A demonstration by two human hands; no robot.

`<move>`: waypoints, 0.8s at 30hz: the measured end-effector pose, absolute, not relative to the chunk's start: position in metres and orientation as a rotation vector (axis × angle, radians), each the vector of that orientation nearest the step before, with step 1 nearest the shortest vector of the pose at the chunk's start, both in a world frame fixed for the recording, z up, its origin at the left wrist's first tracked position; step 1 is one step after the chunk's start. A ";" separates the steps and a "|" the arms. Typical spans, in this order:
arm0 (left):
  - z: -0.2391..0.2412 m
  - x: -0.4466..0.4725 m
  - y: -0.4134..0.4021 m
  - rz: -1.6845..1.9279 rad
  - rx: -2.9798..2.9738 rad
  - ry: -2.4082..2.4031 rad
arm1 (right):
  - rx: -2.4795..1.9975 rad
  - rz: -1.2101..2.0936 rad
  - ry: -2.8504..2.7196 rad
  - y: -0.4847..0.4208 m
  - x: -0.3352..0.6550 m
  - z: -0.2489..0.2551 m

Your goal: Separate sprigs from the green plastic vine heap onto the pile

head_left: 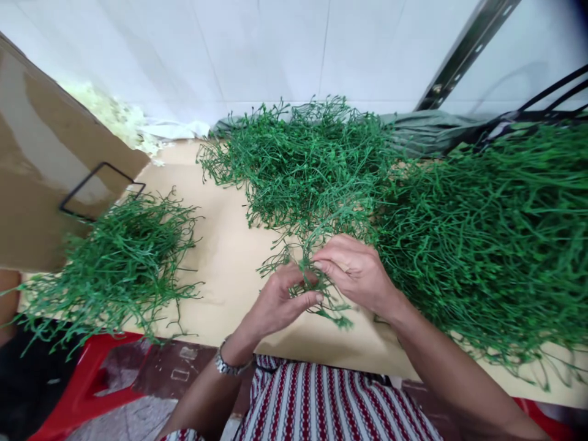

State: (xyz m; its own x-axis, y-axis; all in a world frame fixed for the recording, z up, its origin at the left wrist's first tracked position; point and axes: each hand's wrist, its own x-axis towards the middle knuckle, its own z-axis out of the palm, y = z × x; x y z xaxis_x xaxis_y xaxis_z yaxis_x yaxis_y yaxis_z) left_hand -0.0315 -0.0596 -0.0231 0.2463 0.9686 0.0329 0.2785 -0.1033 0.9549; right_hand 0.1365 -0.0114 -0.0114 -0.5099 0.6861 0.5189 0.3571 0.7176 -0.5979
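Close to the front of the table, my left hand (287, 300) curls around a small bunch of thin green plastic-looking plant stems (339, 317), with the thumb stretched along it. My right hand (356, 272), just beside it, pinches at the upper part of the same stems; the fingertips partly hide what they hold. Directly beyond my hands lies a broad pile of similar stems (312, 159) with small budded tips. The bunch's far ends overlap the edge of this pile. A larger heap of green stems (496, 245) is beside my right forearm.
A smaller green pile (138, 251) lies at left, near a black wire frame (103, 190) and a cardboard box (55, 141). Pale yellow foliage (114, 119) is behind the box. The tan tabletop (220, 257) meets a white wall. Red stools (87, 386) stand below.
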 end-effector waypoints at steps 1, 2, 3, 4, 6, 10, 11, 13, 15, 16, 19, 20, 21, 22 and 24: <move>-0.025 -0.028 -0.061 0.977 1.552 1.209 | -0.793 0.554 -2.124 -0.011 0.135 -0.011; -0.026 -0.025 -0.062 1.041 1.510 1.220 | -0.809 0.568 -2.106 -0.010 0.135 -0.010; -0.027 -0.024 -0.062 1.104 1.466 1.229 | -0.836 0.580 -2.086 -0.010 0.135 -0.009; -0.027 -0.025 -0.062 1.156 1.433 1.238 | -0.877 0.591 -2.066 -0.009 0.136 -0.009; -0.027 -0.026 -0.062 1.212 1.407 1.243 | -0.964 0.590 -2.028 -0.010 0.140 -0.007; -0.025 -0.028 -0.064 1.223 1.437 1.252 | -0.976 0.574 -2.064 -0.016 0.147 -0.003; -0.024 -0.027 -0.064 1.234 1.467 1.258 | -0.947 0.577 -2.097 -0.018 0.147 -0.002; -0.022 -0.024 -0.065 1.280 1.560 1.278 | -0.909 0.597 -2.168 -0.021 0.146 -0.001; -0.021 -0.021 -0.064 1.317 1.672 1.283 | -0.896 0.638 -2.235 -0.024 0.145 -0.002; -0.021 -0.020 -0.064 1.329 1.725 1.269 | -0.890 0.667 -2.257 -0.025 0.144 -0.004; -0.023 -0.019 -0.064 1.324 1.815 1.193 | -0.845 0.726 -2.253 -0.028 0.144 -0.012; -0.025 -0.019 -0.064 1.318 1.812 1.170 | -0.829 0.723 -2.239 -0.028 0.144 -0.014; -0.026 -0.019 -0.064 1.309 1.796 1.158 | -0.813 0.707 -2.230 -0.029 0.145 -0.016; -0.027 -0.019 -0.065 1.293 1.774 1.154 | -0.800 0.683 -2.226 -0.030 0.145 -0.018; -0.028 -0.019 -0.066 1.238 1.746 1.176 | -0.783 0.631 -2.239 -0.030 0.147 -0.020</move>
